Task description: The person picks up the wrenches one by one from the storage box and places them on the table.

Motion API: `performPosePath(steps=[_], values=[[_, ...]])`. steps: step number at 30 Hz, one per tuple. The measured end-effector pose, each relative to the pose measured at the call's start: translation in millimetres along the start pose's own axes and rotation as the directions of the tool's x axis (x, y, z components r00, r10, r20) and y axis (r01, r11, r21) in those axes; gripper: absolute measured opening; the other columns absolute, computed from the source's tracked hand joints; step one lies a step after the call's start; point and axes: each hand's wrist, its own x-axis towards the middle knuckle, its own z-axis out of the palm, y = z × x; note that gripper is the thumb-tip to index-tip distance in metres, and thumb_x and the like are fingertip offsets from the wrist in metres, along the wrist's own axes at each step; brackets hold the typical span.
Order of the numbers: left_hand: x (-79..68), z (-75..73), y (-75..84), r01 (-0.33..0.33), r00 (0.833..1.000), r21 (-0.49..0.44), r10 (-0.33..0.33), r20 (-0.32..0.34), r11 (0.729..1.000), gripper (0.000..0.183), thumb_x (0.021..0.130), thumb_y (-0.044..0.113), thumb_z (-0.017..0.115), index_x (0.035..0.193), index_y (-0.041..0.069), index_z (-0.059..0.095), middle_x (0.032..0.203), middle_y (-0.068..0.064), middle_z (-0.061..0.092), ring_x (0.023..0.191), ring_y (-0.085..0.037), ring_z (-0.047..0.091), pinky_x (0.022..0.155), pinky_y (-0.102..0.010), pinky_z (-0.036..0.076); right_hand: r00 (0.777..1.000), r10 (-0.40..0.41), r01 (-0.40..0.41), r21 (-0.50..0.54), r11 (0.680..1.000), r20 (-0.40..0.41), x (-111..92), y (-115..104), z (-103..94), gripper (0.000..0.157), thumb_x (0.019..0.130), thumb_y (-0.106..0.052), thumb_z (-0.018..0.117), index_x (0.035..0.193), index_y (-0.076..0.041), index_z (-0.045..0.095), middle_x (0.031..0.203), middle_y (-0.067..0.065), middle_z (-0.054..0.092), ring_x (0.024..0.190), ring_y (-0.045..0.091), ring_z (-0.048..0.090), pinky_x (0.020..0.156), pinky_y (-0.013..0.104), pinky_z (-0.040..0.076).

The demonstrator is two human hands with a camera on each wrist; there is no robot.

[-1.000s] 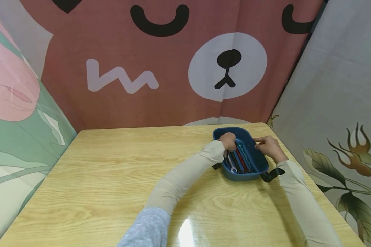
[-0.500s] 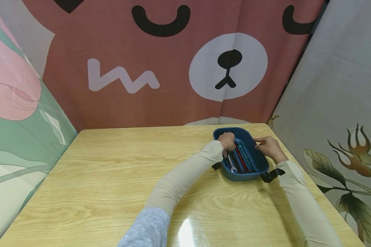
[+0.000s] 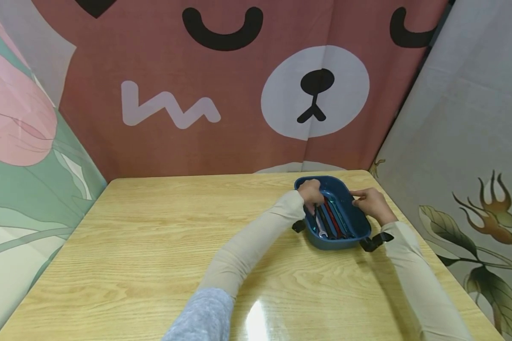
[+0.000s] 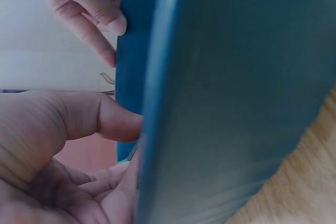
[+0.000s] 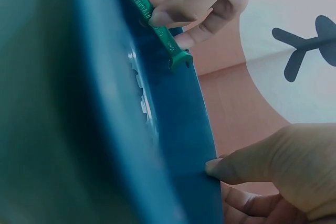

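A blue plastic basin (image 3: 337, 245) stands at the right of the table in the head view. My left hand (image 3: 310, 192) is inside its left side. In the right wrist view that hand pinches a green wrench (image 5: 167, 38) between thumb and fingers, its near end angled toward the basin wall. My right hand (image 3: 372, 204) pinches the basin's right rim, thumb inside and fingers outside. On the basin floor lie several wrenches, among them a silver wrench (image 3: 322, 231) and a red wrench (image 3: 331, 218). The wrench in my left hand is mostly hidden in the left wrist view.
The wooden table (image 3: 153, 246) extends to the left of the basin. A bear-printed curtain (image 3: 222, 142) hangs behind its back edge, and a floral curtain (image 3: 461, 142) borders the right side. Black camera mounts (image 3: 375, 241) sit at my wrists, close to the basin.
My left hand has lifted slightly and shifted a little left and back within the basin. My right hand and the basin have stayed in place.
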Motion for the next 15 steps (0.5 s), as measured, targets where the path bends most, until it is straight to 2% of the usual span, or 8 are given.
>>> performPosePath(steps=[2, 5, 9, 11, 15], values=[[-3.6, -1.6, -0.6, -0.009, 1.000, -0.039, 0.009, 0.004, 0.999, 0.042, 0.095, 0.002, 0.061, 0.135, -0.002, 0.051, 0.132, -0.019, 0.057, 0.052, -0.020, 0.067, 0.046, -0.027, 0.056, 1.000, 0.003, -0.003, 0.003, 1.000, 0.003, 0, 1, 0.6, 0.042, 0.095, -0.002, 0.060, 0.136, 0.007, 0.055, 0.116, 0.036, 0.064, 0.069, 0.020, 0.060, 0.056, 0.029, 0.048], [-8.3, -3.9, -1.4, -0.021, 1.000, -0.089, 0.022, 0.005, 0.996, 0.040, 0.095, 0.002, 0.061, 0.133, -0.003, 0.050, 0.107, -0.017, 0.062, 0.054, -0.021, 0.067, 0.048, -0.027, 0.056, 1.000, 0.009, -0.009, 0.011, 1.000, 0.011, 0, 1, 0.5, 0.042, 0.096, -0.002, 0.060, 0.137, 0.007, 0.054, 0.114, 0.036, 0.064, 0.063, 0.018, 0.056, 0.054, 0.030, 0.047], [-12.2, -7.7, -2.1, -0.040, 0.999, -0.147, 0.041, 0.005, 0.988, 0.036, 0.095, 0.001, 0.060, 0.129, -0.006, 0.049, 0.078, -0.012, 0.056, 0.053, -0.021, 0.066, 0.048, -0.027, 0.053, 1.000, 0.009, -0.009, 0.010, 1.000, 0.013, 1, 1, -0.6, 0.043, 0.096, -0.002, 0.060, 0.137, 0.007, 0.054, 0.111, 0.035, 0.066, 0.060, 0.016, 0.053, 0.053, 0.030, 0.046], [-13.6, -9.5, -2.2, -0.044, 0.999, -0.178, 0.046, 0.007, 0.983, 0.034, 0.095, 0.000, 0.060, 0.126, -0.006, 0.049, 0.070, -0.009, 0.051, 0.052, -0.021, 0.065, 0.046, -0.027, 0.051, 1.000, 0.009, -0.009, 0.008, 1.000, 0.011, 1, 1, -0.9, 0.043, 0.095, -0.001, 0.059, 0.137, 0.007, 0.054, 0.109, 0.034, 0.067, 0.060, 0.016, 0.053, 0.053, 0.030, 0.046], [-16.1, -11.7, -2.1, -0.044, 0.999, -0.214, 0.047, 0.009, 0.976, 0.018, 0.093, -0.001, 0.060, 0.109, -0.002, 0.049, 0.060, -0.006, 0.044, 0.048, -0.019, 0.064, 0.045, -0.027, 0.048, 1.000, 0.019, -0.019, 0.020, 1.000, 0.019, 1, 1, -1.1, 0.043, 0.096, -0.002, 0.059, 0.137, 0.007, 0.054, 0.107, 0.033, 0.068, 0.057, 0.016, 0.051, 0.052, 0.030, 0.045]])
